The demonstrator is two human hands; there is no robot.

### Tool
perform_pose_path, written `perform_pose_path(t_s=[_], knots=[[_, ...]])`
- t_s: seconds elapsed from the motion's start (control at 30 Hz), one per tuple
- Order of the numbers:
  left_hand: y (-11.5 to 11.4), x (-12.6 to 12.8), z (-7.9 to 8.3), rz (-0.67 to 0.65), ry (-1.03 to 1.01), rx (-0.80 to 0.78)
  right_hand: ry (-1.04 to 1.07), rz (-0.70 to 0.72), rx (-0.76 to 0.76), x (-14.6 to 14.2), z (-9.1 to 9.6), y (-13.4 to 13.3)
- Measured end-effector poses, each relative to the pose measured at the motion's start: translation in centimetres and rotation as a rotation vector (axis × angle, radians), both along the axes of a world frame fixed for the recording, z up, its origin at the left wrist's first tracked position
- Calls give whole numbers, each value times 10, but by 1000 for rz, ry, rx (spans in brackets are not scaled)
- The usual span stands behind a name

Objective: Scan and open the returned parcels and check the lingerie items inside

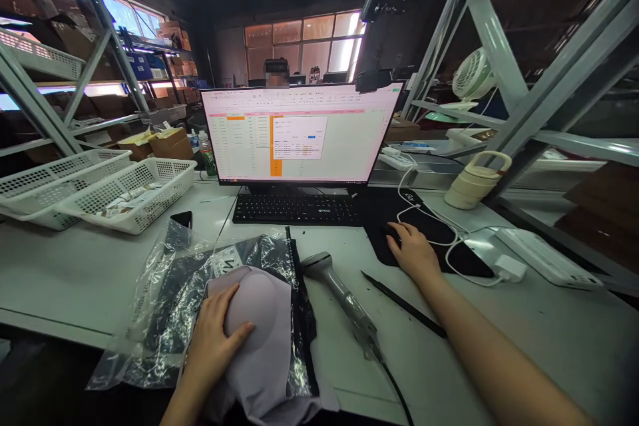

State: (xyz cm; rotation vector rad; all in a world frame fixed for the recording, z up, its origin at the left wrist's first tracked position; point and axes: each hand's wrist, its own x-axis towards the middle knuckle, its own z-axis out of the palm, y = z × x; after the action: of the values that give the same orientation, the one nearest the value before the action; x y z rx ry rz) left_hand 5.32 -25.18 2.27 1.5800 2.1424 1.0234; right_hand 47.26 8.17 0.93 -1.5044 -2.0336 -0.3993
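- A pale lilac garment lies at the near edge of the white counter, on top of a clear plastic bag.
- Its cloth looks smooth and matte; a rounded, moulded cup bulges at the upper part, with a flat panel and a fairly straight edge to its right.
- Lower down, the cloth gathers into soft folds.
- The left hand lies over the cup's left side, its grip spread, thumb apart from the fingers.
- The bag is glossy and crinkled, with dark material showing through and a white printed label just above the garment.
- The right hand rests over a dark mouse on a black mouse pad; I cannot tell whether its grip clasps the mouse, which is mostly hidden.
- A grey scanner lies between the bag and a slim black stick.
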Motion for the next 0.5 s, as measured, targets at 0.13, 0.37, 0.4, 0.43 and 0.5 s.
perform_pose_path(t_s=[0.13,0.37,0.4,0.43,0.5], knots=[[1,0,-1,-1,4,-3,0,-6,-20,0,-1,1],[0,0,-2,-2,-3,-5,1,-18,-40,-1,-1,2],[0,0,-2,-2,-4,-9,2,-20,-43,-1,-1,2],[0,0,-2,-4,-5,-13,3,-22,-47,-1,-1,2],[1,-1,-2,-7,-2,-19,2,-21,-51,-1,-1,2]])
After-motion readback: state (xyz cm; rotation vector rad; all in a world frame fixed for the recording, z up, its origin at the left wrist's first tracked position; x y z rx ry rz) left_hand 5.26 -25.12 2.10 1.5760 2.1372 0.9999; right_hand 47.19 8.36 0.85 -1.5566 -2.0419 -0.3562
